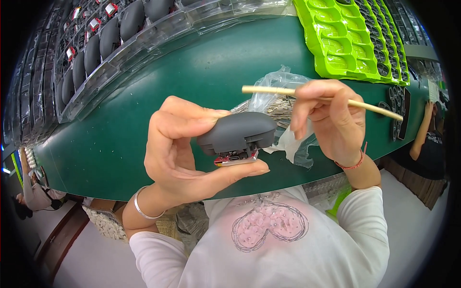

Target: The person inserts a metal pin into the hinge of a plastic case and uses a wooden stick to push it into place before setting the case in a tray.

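Observation:
Between the thumb and fingers of my left hand [175, 149] is a dark grey plastic housing [240, 127] with a rounded top. A small red circuit board [235, 157] with a metal port shows at its lower side, just above my thumb. My right hand [331, 117] grips a thin pale wooden stick [269, 90], held nearly level to the right of the housing and apart from it. Beneath, an opened clear plastic bag [278, 79] lies on the green tabletop [201, 72] with many thin metal pins [278, 108], partly hidden by my hands and the housing.
At the upper left, clear plastic trays [158, 53] hold several grey housings and red-and-white parts. A bright green tray [326, 48] with black rings stands at the upper right. Black parts [396, 105] lie below it. Other people [425, 129] sit at both sides.

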Tool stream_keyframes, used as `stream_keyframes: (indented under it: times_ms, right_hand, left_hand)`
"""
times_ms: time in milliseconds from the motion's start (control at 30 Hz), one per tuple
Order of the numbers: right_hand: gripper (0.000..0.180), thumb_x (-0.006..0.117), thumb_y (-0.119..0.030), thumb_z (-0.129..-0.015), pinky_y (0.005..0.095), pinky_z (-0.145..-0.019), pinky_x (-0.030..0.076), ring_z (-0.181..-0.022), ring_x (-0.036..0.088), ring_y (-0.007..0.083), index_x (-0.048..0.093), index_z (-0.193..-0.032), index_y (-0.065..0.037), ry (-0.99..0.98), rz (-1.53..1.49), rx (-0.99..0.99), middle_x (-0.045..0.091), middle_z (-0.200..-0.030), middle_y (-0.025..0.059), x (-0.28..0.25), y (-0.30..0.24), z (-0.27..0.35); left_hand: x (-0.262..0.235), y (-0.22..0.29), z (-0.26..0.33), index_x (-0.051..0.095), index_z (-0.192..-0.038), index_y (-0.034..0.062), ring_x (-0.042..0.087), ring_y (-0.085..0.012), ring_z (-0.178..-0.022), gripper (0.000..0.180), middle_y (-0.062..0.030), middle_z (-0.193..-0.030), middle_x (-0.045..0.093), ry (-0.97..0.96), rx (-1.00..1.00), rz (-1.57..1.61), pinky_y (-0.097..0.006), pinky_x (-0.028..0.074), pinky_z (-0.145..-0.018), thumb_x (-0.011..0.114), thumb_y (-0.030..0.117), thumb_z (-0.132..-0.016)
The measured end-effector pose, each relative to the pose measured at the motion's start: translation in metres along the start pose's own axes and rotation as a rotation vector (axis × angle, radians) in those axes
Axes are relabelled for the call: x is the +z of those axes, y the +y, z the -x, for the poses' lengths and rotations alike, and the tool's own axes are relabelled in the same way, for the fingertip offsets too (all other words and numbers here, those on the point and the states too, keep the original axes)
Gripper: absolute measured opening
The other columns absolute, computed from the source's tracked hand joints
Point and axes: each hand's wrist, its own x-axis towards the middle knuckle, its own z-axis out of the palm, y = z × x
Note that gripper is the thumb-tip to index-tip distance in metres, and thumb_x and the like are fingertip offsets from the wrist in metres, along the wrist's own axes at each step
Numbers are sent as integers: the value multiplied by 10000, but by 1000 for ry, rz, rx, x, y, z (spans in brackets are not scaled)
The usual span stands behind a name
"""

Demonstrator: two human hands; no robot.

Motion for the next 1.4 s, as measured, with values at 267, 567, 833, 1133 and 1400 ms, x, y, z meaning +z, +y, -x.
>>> stream_keyframes:
  times_ms: [267, 567, 833, 1133, 1400]
  right_hand:
    - [506, 367, -356, -1022, 280, -618, 522, -701, 637, 172, 614, -1070, 84, 30, 140, -196, 656, -840, 182, -4, -2, 2]
    - [389, 413, -286, -1017, 292, -620, 532, -710, 660, 197, 612, -1011, 49, -51, 124, -181, 679, -833, 188, -4, -3, 5]
    - [463, 340, -397, -1015, 291, -626, 527, -695, 625, 202, 530, -1112, 14, 50, 206, -63, 622, -933, 208, 5, 1, 5]
    - [312, 725, -25, -808, 267, -717, 549, -796, 677, 156, 619, -1095, 32, -171, 446, -35, 682, -960, 107, 17, 5, 5]
    - [311, 720, 5, -796, 284, -798, 555, -868, 686, 179, 617, -1088, 34, -17, 210, 16, 681, -973, 128, 20, 11, 9]
  left_hand:
    - [-1, 1, -4, 428, -1103, 40, 610, -221, -956, 721, -134, -1028, 511, 15, -19, 25, -330, 558, -833, 907, 57, -565]
    - [2, 2, -3, 423, -1106, 37, 620, -237, -966, 693, -129, -1034, 497, 22, -39, -2, -326, 574, -828, 881, 7, -586]
    - [1, 1, -1, 449, -1152, 25, 599, -207, -941, 702, -112, -1028, 498, 38, -45, -201, -305, 540, -809, 875, -5, -594]
    - [20, -5, -3, 576, -1071, 24, 604, -215, -842, 596, -118, -995, 615, 120, 162, -237, -276, 518, -669, 896, 89, -572]
    - [9, 8, -3, 523, -1158, -56, 605, -268, -1007, 493, -184, -1099, 557, -76, -14, -125, -354, 513, -864, 767, -31, -731]
